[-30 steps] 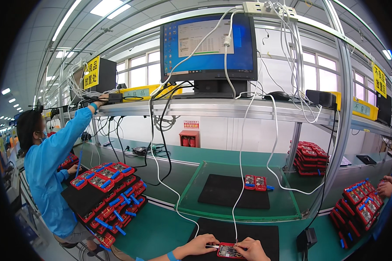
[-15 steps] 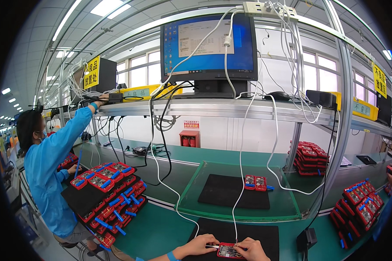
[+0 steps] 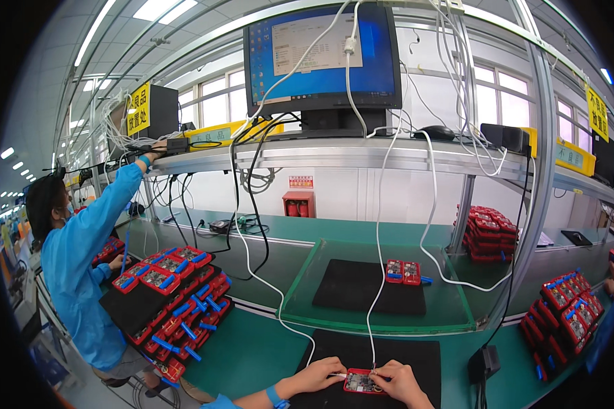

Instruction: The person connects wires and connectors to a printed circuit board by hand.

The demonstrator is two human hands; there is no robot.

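A green circuit board in a red frame (image 3: pixel 363 382) lies on a black mat (image 3: pixel 416 354) at the near edge of the bench. My left hand (image 3: pixel 320 374) pinches a white cable plug (image 3: pixel 338 374) against the board's left side. On the other side, my right hand (image 3: pixel 398 382) has its fingers closed at the board's upper right. A second white cable (image 3: pixel 370 327) runs down to those fingertips, and its end is partly hidden by them. I cannot tell whether either plug is fully seated.
Stacked red-framed boards with blue tabs (image 3: pixel 184 310) stand left; another stack (image 3: pixel 565 317) is right. Ahead, a two-board red panel (image 3: pixel 403 272) lies on a black mat. A monitor (image 3: pixel 320 68) sits on the shelf; cables hang down. A co-worker (image 3: pixel 82 273) reaches up at left.
The view has tilted slightly, so the shelf and monitor sit higher. My hands stay at the board, with their grips much the same.
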